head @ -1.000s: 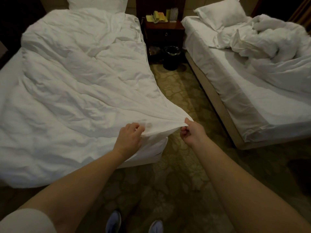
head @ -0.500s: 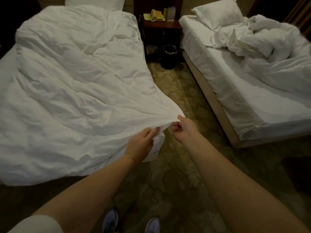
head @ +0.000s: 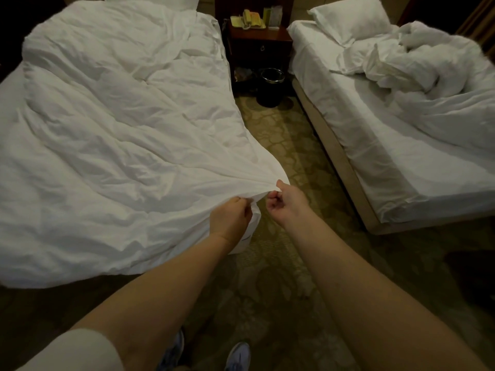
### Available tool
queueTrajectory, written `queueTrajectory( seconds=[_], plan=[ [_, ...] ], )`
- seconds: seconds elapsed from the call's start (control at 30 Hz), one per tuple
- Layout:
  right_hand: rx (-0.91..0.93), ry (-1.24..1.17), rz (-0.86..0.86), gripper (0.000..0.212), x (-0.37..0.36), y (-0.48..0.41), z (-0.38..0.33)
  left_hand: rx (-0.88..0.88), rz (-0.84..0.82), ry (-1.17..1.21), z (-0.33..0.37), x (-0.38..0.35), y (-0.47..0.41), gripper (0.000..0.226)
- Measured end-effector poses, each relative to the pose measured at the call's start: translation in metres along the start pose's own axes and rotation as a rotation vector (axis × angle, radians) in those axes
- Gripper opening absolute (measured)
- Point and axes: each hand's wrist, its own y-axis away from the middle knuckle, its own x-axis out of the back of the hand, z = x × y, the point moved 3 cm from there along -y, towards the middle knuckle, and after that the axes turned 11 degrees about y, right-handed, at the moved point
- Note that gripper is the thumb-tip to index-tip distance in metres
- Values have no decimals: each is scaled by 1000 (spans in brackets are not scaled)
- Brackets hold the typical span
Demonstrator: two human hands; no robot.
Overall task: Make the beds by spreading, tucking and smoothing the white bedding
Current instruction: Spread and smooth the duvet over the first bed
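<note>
A wrinkled white duvet covers the left bed, with its near right corner pulled out past the mattress corner toward me. My left hand is closed on the cloth just under that corner. My right hand pinches the corner's tip between thumb and fingers, a short gap from the left hand. The right bed shows a bare fitted sheet with a crumpled white duvet heaped at its far side and a pillow at its head.
A dark wooden nightstand with a telephone stands between the beds. A black waste bin sits on the patterned carpet aisle in front of it. My shoes show at the bottom edge.
My left hand has slid right along the duvet edge, close to my right hand. The duvet corner is gathered tighter between the two hands.
</note>
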Motion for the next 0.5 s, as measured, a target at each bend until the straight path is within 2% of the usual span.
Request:
queueTrajectory(
  seconds=[0.13,0.27,0.37,0.43,0.5],
  plan=[
    [20,74,45,12,12,-5,-1,0,-53,-69,-5,-9,9,27],
    [33,34,36,12,18,-6,0,45,-67,-63,-22,-12,14,23],
    [60,3,96,14,28,-9,-8,-36,-87,46,-11,-12,16,26],
    [72,66,186,16,42,-15,-13,-147,-65,128,6,-5,24,35],
    [75,170,260,14,54,-21,-12,-260,-11,169,17,6,26,33]
  ],
)
